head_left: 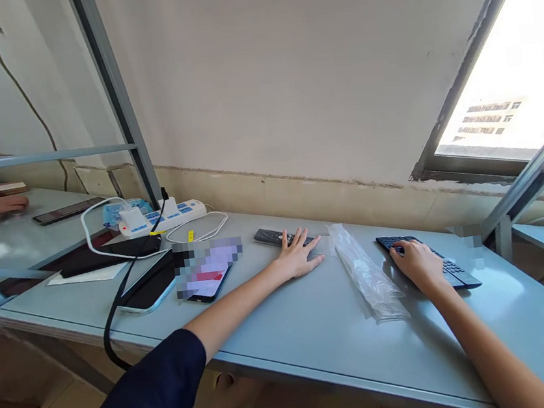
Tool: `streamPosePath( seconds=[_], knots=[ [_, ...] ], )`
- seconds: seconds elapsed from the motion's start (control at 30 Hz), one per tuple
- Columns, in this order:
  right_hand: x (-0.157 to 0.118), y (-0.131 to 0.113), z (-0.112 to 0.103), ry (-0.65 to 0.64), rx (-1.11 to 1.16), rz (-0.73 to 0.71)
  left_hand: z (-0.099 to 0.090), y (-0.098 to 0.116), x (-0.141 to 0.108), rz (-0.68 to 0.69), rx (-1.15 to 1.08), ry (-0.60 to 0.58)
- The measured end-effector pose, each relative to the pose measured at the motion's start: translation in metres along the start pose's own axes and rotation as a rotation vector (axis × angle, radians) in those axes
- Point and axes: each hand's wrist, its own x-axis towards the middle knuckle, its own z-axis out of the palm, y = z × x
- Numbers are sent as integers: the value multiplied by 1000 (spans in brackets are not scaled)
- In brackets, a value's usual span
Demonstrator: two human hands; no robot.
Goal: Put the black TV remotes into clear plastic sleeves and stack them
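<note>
My left hand [299, 255] lies palm down with its fingers spread. Its fingertips rest over a dark, narrow object [270, 235] near the back of the desk; the hand hides part of that object, and its kind cannot be made out. To the right, my right hand [417, 262] lies on a black keyboard [457, 273], fingers loosely bent on its keys and covering the middle part. Between my hands is a crumpled clear plastic sleeve [366, 275], touched by neither.
Left on the desk [288, 346] lie a lit phone [211, 273], a dark-screened phone [148, 285] and a black pouch [111, 254]. A power strip [187, 210] with cables stands behind them. Metal posts [114, 84] rise at the sides. Another person's hand [9, 205] is far left.
</note>
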Motion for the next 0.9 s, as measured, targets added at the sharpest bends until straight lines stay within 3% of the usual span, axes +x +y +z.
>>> streamPosePath(
  seconds=[0.27, 0.4, 0.43, 0.5, 0.57, 0.63, 0.77, 0.9],
  knots=[
    [1, 1, 0, 13, -14, -3, 0, 2, 10, -2, 1, 20],
    [1, 1, 1, 41, -9, -7, 3, 17, 9, 57, 16, 68],
    [1, 1, 2, 45, -7, -13, 4, 23, 9, 109, 30, 94],
    [3, 2, 4, 53, -7, -27, 9, 37, 11, 359, 138, 203],
    [5, 3, 6, 63, -12, -39, 12, 51, 14, 603, 261, 225],
    [6, 4, 9, 73, -18, -45, 14, 64, 17, 732, 312, 233],
    [8, 5, 12, 73, -17, -53, 5, 78, 23, 717, 300, 264],
    [8, 5, 9, 37, 0, -53, -17, 76, 22, 522, 56, 410]
  ],
)
